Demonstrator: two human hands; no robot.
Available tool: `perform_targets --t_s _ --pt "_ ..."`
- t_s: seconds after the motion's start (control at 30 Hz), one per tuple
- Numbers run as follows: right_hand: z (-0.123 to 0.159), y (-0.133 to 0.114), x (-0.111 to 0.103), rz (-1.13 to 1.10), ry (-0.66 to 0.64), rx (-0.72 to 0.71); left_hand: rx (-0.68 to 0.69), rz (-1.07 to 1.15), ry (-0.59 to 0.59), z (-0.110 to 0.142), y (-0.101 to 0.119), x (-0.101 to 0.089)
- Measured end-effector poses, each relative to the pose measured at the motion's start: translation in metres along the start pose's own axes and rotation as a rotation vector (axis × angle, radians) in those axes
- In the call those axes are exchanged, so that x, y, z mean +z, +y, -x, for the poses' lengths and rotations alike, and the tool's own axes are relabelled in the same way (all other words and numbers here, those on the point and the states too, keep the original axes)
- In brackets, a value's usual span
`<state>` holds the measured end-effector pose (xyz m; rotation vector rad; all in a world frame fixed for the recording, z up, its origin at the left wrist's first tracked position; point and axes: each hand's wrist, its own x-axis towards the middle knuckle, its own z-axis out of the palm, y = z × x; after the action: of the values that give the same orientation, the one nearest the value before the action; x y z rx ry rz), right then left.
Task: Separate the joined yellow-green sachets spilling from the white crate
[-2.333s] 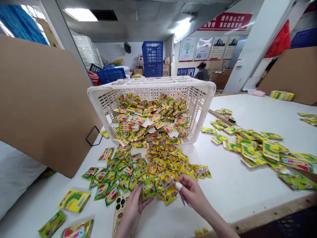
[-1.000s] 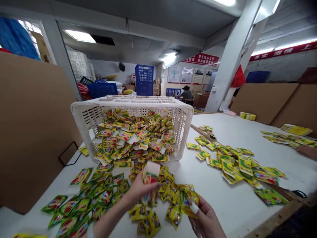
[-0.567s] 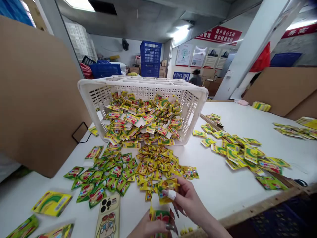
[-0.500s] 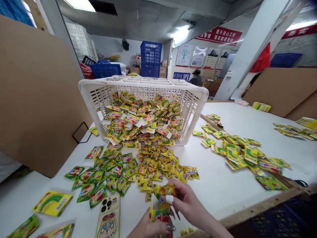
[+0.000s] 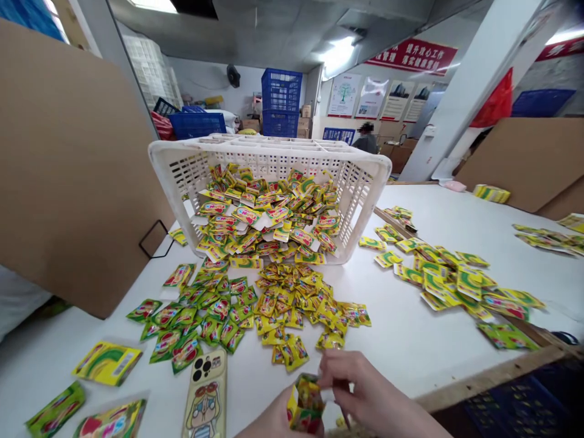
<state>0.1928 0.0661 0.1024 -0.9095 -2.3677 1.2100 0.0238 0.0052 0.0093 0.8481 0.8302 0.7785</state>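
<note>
At the bottom edge, my left hand (image 5: 274, 420) is wrapped round a small yellow-and-red box (image 5: 306, 404). The box's top is open, and yellow wrapping shows inside it. My right hand (image 5: 349, 380) has its fingers closed at the box's right rim, where something white shows; part of the fingers is hidden. Just beyond my hands lie loose yellow sachets (image 5: 292, 353). To their left is a heap of green sachets (image 5: 212, 316).
A white plastic crate (image 5: 365, 225) lies on its side, full of small packets. A phone (image 5: 205, 395) and several packs (image 5: 108, 363) lie at left. More flat yellow boxes (image 5: 438, 280) spread out at right. A cardboard sheet (image 5: 77, 170) stands at left. A person (image 5: 366, 140) is far back.
The yellow sachet at the box's opening now sits down inside it. My right hand has shifted slightly to the right and down, to the box's rim. The view has shifted slightly.
</note>
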Motion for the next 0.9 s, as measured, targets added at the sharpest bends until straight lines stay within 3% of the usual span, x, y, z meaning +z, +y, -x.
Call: perform_targets --t_s 0.17,0.27,0.33,0.37,0.43,0.53,0.57,0.6,0.67,0.73,0.8,0.9 --pt "0.011 -0.007 0.01 -0.113 -0.157 -0.063 0.137 0.045 -0.126 -0.012 -0.029 -0.006" --pt "0.017 -0.003 0.021 -0.13 -0.078 -0.014 0.19 -0.032 -0.178 -0.018 -0.031 -0.001" --pt "0.02 0.012 0.015 -0.086 0.012 -0.015 0.188 -0.128 -0.151 -0.015 -0.02 0.001" --pt "0.021 0.023 0.004 -0.043 0.073 -0.022 0.2 -0.232 -0.077 -0.011 -0.012 -0.002" --pt "0.025 0.049 -0.033 0.098 0.262 -0.009 0.257 -0.573 0.209 0.001 0.005 -0.017" --pt "0.032 0.083 -0.098 0.528 0.752 0.234 0.261 -1.244 0.769 0.018 0.02 -0.06" --pt "0.033 0.089 -0.111 0.691 0.857 0.323 0.199 -1.42 0.891 0.021 0.02 -0.076" --pt "0.032 0.093 -0.115 0.804 0.883 0.369 0.153 -1.561 0.97 0.023 0.02 -0.09" --pt "0.025 0.095 -0.098 0.886 0.742 0.337 0.085 -1.738 0.994 0.025 0.018 -0.111" --pt "0.012 0.096 -0.055 0.842 0.464 0.203 0.042 -1.771 0.904 0.027 0.018 -0.121" --pt "0.001 0.099 -0.007 0.854 0.284 0.094 -0.011 -1.655 0.842 0.031 0.022 -0.124" --pt "-0.002 0.107 0.036 0.89 0.223 0.037 0.034 -1.196 0.913 0.039 0.032 -0.121"
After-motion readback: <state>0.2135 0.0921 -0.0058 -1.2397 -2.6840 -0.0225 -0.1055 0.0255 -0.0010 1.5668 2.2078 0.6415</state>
